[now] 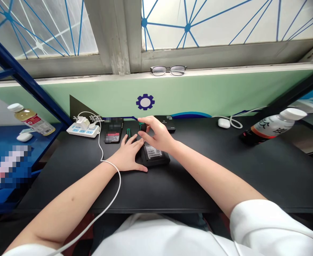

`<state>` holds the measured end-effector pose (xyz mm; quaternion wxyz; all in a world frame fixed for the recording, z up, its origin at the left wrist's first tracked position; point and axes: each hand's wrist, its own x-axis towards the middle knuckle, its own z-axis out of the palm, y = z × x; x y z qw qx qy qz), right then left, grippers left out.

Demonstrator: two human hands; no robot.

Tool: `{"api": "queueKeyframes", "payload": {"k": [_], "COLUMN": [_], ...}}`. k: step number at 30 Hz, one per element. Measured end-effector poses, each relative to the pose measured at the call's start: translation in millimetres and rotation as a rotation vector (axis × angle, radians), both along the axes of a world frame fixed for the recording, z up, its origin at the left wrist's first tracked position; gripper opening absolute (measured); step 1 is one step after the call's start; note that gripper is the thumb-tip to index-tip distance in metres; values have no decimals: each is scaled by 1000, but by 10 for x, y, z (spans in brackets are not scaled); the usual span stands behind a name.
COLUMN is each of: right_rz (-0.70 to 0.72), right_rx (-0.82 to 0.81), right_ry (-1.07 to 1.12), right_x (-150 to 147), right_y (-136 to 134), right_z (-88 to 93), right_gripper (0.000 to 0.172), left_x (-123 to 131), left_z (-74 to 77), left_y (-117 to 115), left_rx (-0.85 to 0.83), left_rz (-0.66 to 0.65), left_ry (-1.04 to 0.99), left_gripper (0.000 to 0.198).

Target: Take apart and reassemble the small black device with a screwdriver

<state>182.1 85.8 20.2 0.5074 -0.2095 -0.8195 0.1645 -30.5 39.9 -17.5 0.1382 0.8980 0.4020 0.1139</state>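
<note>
A small black device [155,156] with a white label lies on the black desk [199,177]. My left hand [128,154] lies flat beside it, fingers stretched out, pressing on its left edge. My right hand [156,135] hovers over the device's far end, fingers pinched round the dark, green-tipped handle of a screwdriver [142,126] that stands upright. A second green-handled screwdriver [128,132] lies on the desk just left of it.
A black phone [113,130] and a white power strip [83,129] with a cable sit at the back left. A black box [168,123], a white charger [224,123], bottles [273,126] and glasses [168,70] on the sill lie beyond.
</note>
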Motion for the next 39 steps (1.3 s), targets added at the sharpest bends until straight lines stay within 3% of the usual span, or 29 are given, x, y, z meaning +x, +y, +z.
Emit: {"api": "queueKeyframes", "payload": {"k": [5,11,15,20,23,29,34,36,39], "right_rz": [2,136,225,169,149,145,179,207,171], "right_rx": [-126,-213,-307,-129,-103,-282,-434,-418,-256], "right_ry": [196,200,204,125,121,182,163,115,66], "right_x": [12,24,38,50,38,-30,-53,-46,-44], "right_y": [67,60,18,24,38,-27,-62,-54,-42], "right_z": [95,165,159,151,164,239,236,226,218], "right_gripper": [32,24,28,29,33,22,30,25,25], "left_x": [3,-4,-4,-4,-37,-129,-123,-115,-111], "left_z": [3,47,41,30,36,54,47,41,37], "left_y": [-12,-19,-13,-16,-14,-7,-12,-13,-15], "left_rx": [-7,-34,-40,-38,-27,39,64,64,72], "left_rz": [19,20,8,6,-10,-73,-69,-67,-54], "left_ry": [55,121,133,143,147,136,153,154,156], "left_gripper": [127,132,134,131,128,113,104,104,105]}}
